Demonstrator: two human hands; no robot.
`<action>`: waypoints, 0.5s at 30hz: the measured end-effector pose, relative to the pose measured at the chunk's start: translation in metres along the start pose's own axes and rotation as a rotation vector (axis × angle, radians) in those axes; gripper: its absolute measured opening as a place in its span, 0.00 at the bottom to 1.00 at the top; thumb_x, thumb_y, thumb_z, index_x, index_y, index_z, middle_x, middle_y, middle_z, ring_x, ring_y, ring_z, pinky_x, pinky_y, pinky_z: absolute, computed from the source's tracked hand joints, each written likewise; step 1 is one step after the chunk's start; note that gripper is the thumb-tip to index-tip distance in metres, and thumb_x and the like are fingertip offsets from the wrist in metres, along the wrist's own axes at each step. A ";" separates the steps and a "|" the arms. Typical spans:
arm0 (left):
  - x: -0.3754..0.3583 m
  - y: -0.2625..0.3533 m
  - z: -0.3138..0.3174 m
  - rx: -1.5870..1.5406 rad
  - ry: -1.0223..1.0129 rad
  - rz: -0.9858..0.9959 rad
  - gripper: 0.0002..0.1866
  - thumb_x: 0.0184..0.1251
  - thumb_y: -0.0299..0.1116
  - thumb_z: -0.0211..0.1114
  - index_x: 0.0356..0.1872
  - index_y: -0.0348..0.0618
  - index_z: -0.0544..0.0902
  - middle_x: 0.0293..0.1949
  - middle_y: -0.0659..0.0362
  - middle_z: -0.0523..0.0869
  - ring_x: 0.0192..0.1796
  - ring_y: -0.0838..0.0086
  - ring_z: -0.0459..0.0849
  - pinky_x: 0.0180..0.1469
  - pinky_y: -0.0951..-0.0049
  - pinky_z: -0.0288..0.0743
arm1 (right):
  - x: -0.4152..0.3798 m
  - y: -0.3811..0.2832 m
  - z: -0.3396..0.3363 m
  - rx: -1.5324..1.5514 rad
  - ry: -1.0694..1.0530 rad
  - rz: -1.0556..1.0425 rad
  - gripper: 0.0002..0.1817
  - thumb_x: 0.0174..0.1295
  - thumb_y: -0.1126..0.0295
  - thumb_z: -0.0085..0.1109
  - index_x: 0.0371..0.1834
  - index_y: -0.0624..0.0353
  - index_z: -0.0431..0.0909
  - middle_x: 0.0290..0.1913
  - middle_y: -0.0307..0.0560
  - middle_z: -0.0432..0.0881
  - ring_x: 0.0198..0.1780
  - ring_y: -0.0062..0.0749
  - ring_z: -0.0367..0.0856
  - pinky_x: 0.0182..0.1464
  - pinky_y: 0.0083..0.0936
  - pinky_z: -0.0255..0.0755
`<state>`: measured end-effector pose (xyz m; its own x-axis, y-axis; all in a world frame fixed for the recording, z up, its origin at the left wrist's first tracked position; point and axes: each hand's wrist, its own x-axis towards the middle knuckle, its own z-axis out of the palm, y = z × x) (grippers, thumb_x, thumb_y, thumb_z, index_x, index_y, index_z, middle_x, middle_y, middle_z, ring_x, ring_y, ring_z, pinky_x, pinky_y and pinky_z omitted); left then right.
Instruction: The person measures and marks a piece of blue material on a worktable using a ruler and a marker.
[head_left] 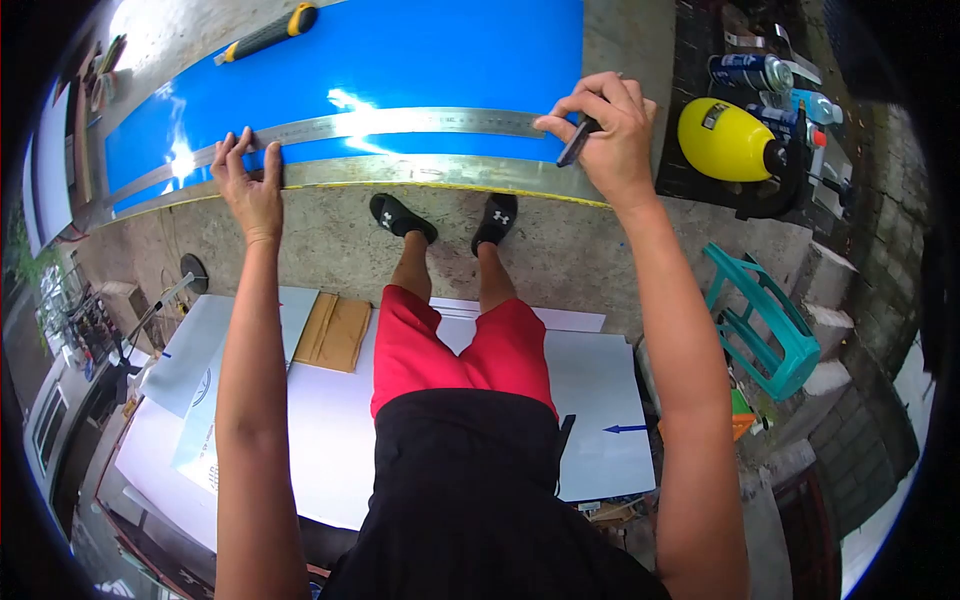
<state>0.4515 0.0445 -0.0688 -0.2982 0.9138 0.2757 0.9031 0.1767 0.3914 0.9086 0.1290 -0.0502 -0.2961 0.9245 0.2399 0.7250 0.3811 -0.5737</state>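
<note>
A long steel ruler (400, 123) lies lengthwise over a glossy blue sheet (430, 60) on the metal-topped table. My left hand (250, 190) presses the ruler down near its left end, fingers spread and nothing gripped. At the other end, my right hand (615, 135) is closed around a dark pen-like tool (577, 145), whose exact kind I cannot make out. The fingertips of that hand are close to the ruler's right end. A yellow and black utility knife (268, 34) rests on the far left part of the blue sheet.
Right of the sheet stand a yellow spray bottle (722, 140) and several cans, including a dark blue spray can (750, 72). A green plastic stool (765, 320) is on the right. White sheets (600, 390) and brown cardboard (333, 332) lie behind my legs. The table's front edge (450, 186) is yellow.
</note>
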 end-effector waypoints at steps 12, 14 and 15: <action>-0.003 -0.002 0.008 -0.083 0.090 -0.014 0.30 0.56 0.44 0.83 0.60 0.50 0.85 0.67 0.46 0.76 0.76 0.42 0.69 0.79 0.39 0.55 | 0.015 -0.015 -0.007 0.062 -0.011 -0.042 0.14 0.43 0.67 0.84 0.28 0.57 0.87 0.37 0.42 0.81 0.45 0.41 0.80 0.46 0.39 0.72; -0.001 0.009 0.001 -0.028 0.099 -0.011 0.29 0.57 0.39 0.84 0.59 0.46 0.85 0.66 0.45 0.77 0.75 0.42 0.70 0.76 0.46 0.64 | 0.011 -0.017 -0.008 0.050 -0.051 0.012 0.13 0.47 0.67 0.84 0.29 0.58 0.86 0.40 0.40 0.80 0.48 0.39 0.80 0.51 0.37 0.70; -0.002 0.012 0.000 -0.042 0.103 -0.022 0.29 0.58 0.40 0.83 0.60 0.46 0.85 0.67 0.44 0.76 0.76 0.41 0.69 0.77 0.44 0.61 | 0.009 -0.017 -0.007 0.011 -0.067 0.022 0.13 0.50 0.67 0.83 0.31 0.57 0.85 0.42 0.39 0.79 0.50 0.38 0.79 0.56 0.36 0.67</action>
<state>0.4629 0.0453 -0.0649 -0.3497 0.8672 0.3544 0.8829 0.1787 0.4341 0.8981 0.1307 -0.0323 -0.3214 0.9308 0.1740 0.7250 0.3601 -0.5872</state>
